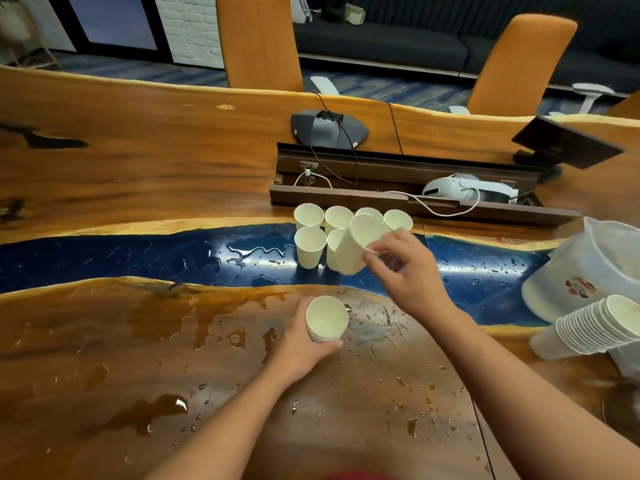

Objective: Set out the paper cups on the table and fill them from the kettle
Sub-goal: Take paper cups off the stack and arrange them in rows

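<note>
Big live-edge wooden table (145, 161) with a glossy blue resin strip (138, 251) across the middle, puddles and droplets everywhere. Just right of center, six white paper cups (309, 247) stand upright, mouths up, in two rows. The right hand (408, 271) pinches a tilted paper cup (360, 245) by its rim, mouth facing the camera. The left hand (301, 344) grips a short cup stack (326, 320). A translucent plastic pitcher (588, 268) is cut off at right, beside a long cup stack (588, 327) lying on its side.
</note>
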Demonstrator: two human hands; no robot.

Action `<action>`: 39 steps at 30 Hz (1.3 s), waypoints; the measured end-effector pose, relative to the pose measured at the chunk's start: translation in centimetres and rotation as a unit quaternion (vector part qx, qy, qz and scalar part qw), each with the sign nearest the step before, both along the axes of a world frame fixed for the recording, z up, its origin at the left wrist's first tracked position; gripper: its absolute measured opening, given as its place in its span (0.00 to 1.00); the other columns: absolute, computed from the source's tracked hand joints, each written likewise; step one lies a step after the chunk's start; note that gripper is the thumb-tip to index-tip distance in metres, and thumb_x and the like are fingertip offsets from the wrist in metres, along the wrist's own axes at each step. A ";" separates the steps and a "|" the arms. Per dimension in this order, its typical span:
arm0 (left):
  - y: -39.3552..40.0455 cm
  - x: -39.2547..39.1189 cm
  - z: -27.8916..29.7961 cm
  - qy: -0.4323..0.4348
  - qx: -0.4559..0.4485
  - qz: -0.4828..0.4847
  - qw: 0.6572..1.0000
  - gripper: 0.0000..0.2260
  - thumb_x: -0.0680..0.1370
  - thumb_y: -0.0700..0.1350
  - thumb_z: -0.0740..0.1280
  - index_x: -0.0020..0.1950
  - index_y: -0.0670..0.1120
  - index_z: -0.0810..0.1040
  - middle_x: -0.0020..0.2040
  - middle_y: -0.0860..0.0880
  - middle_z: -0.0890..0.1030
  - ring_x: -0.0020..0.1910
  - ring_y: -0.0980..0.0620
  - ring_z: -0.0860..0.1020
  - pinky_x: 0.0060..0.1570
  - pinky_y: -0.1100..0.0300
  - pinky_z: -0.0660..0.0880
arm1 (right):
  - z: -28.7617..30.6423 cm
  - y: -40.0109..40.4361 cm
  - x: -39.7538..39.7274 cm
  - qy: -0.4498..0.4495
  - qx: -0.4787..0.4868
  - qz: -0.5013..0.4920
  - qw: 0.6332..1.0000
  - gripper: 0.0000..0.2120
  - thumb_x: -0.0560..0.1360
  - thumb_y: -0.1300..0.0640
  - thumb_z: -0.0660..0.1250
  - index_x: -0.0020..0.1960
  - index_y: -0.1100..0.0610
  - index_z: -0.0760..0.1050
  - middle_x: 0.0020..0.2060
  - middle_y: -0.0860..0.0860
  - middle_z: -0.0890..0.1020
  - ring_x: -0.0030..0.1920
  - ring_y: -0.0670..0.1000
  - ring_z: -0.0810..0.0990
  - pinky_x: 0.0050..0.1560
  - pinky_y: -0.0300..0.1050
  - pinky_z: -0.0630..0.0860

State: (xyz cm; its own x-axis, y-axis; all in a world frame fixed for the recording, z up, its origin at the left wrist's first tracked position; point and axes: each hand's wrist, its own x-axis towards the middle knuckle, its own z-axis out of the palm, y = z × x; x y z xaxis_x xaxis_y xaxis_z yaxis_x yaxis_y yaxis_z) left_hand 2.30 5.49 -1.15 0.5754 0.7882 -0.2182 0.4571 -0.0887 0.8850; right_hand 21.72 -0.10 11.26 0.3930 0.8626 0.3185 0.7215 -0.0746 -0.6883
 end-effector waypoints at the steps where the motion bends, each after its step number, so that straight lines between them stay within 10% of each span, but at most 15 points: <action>1: 0.1 0.1 0.0 0.000 -0.004 -0.002 1.000 0.35 0.65 0.51 0.81 0.64 0.63 0.64 0.58 0.60 0.75 0.57 0.57 0.73 0.51 0.66 0.67 | -0.3 0.1 0.6 -0.003 -0.004 -0.035 0.999 0.03 0.77 0.57 0.71 0.50 0.55 0.82 0.45 0.46 0.76 0.41 0.44 0.74 0.40 0.32 0.69; 5: 0.8 0.6 0.2 -0.015 -0.008 -0.009 1.000 0.34 0.66 0.47 0.81 0.63 0.62 0.65 0.57 0.62 0.73 0.57 0.58 0.72 0.48 0.77 0.64 | -3.1 0.2 2.7 -0.008 -0.092 -0.116 0.989 0.09 0.78 0.57 0.68 0.57 0.56 0.82 0.51 0.47 0.76 0.47 0.46 0.76 0.50 0.44 0.78; 14: 1.9 2.4 -0.1 -0.020 -0.021 -0.011 1.000 0.36 0.64 0.49 0.82 0.64 0.61 0.66 0.60 0.58 0.74 0.60 0.55 0.73 0.60 0.59 0.69 | -9.3 -1.3 4.6 -0.068 -0.292 -0.093 0.949 0.12 0.80 0.51 0.67 0.62 0.48 0.82 0.61 0.47 0.81 0.59 0.51 0.74 0.56 0.50 0.74; 22: 2.5 3.2 -0.1 -0.028 -0.014 -0.015 0.999 0.36 0.65 0.46 0.82 0.65 0.60 0.64 0.58 0.62 0.72 0.59 0.58 0.71 0.54 0.72 0.66 | -9.8 1.0 5.9 -0.154 -0.326 -0.077 0.930 0.14 0.81 0.51 0.64 0.64 0.47 0.80 0.62 0.48 0.81 0.61 0.54 0.73 0.57 0.50 0.76; 39: 3.1 3.6 -0.5 -0.007 -0.012 -0.024 1.000 0.38 0.65 0.51 0.81 0.66 0.63 0.61 0.62 0.60 0.71 0.61 0.58 0.70 0.59 0.61 0.68 | -9.7 6.3 8.0 -0.174 -0.349 -0.092 0.916 0.14 0.81 0.51 0.65 0.64 0.50 0.80 0.63 0.55 0.80 0.61 0.58 0.77 0.64 0.54 0.76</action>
